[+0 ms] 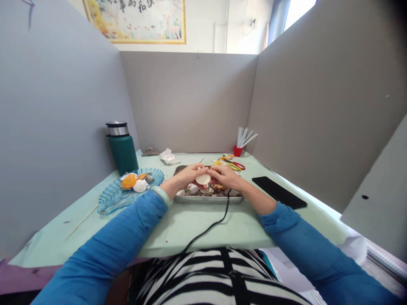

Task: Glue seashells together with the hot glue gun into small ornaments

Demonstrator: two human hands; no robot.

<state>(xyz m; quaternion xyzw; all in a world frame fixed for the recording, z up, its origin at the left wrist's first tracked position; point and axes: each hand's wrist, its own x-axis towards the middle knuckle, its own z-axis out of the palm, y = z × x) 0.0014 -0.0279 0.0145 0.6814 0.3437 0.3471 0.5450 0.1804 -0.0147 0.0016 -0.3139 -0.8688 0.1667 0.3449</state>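
Above the metal tray [210,199] of mixed shells, the left hand [187,173] and right hand [224,174] are meeting, fingertips closing from both sides on a pale shell [202,179]. Round, cream-coloured and smooth-faced, the shell is sitting between them, just clear of the tray's contents.

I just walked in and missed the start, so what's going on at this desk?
A person in blue sleeves holds a pale round shell between the left hand and right hand, just above a metal tray filled with more shells. To the left, a blue glass dish holds a few shells, with a green flask behind it. A black phone lies to the right.
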